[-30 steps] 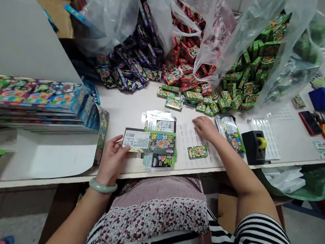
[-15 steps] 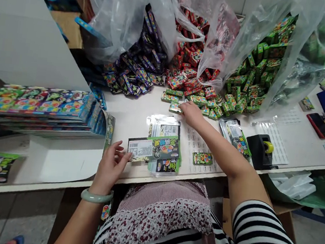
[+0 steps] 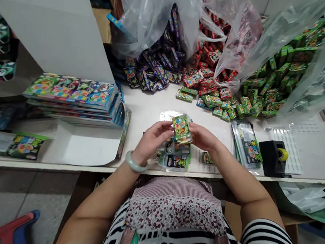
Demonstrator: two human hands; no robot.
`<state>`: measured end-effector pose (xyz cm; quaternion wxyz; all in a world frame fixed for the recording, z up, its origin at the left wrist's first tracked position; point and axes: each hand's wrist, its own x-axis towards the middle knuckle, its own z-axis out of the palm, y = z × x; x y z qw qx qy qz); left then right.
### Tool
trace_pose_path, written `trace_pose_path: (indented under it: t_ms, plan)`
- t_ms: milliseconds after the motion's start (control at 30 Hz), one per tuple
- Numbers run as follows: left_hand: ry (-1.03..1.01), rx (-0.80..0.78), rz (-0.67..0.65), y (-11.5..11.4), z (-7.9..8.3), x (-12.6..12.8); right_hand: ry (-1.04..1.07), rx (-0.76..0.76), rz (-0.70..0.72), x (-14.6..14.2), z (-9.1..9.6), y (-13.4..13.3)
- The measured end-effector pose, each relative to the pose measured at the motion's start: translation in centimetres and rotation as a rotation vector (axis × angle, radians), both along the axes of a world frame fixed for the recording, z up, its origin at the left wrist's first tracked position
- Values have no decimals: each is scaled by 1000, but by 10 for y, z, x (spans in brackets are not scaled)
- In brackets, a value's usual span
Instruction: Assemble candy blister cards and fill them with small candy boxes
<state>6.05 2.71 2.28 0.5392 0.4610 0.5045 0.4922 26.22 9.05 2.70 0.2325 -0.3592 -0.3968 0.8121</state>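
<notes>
A small green candy box point(image 3: 181, 127) is up off the table between my two hands, over a stack of flat black and green candy packets point(image 3: 175, 160). My right hand point(image 3: 203, 137) grips the box from its right side. At its left edge, the fingertips and thumb of my left hand point(image 3: 154, 138) close on it. Beneath the box there seem to be more small pieces, blurred by motion. My hands cover much of the packet stack. Beside my right wrist lies another small green box point(image 3: 207, 157), partly hidden by the forearm.
Plastic bags spill purple boxes point(image 3: 153, 68), red boxes point(image 3: 206, 70) and green boxes point(image 3: 272, 83) along the back. On the left, printed packets point(image 3: 74, 94) are piled by an open carton point(image 3: 92, 145). More packets point(image 3: 246, 143) and a black tape dispenser point(image 3: 272, 158) stand right.
My right hand has come back from the box pile with a small green box. My left hand has left the packet edge and moved up and right to meet it. The view has shifted left.
</notes>
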Motion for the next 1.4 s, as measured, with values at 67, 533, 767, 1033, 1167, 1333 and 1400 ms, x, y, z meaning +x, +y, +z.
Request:
trace_pose_path:
  t_ms: [67,533,767,1033,1167,1333,1400]
  plan:
    - [-82,-55,29,5,1,12,58,-51,1,-3,-1,-16]
    - [-53,-46,-23,-4,-13,11,-607,1379,279,21,21,-22]
    - [894,282,-453,-3,-37,-19,-779,1374,-26,73,-1,-14]
    - [1055,458,-474,-2,-24,-29,-680,1357,149,71,-7,-30]
    - [998,477,-469,-5,-13,-38,-648,1344,330,68,5,-24]
    - [917,488,-501,-8,-14,-36,-590,1375,470,64,11,-18]
    - [911,480,-503,-8,-17,-34,-593,1363,469,62,11,-17]
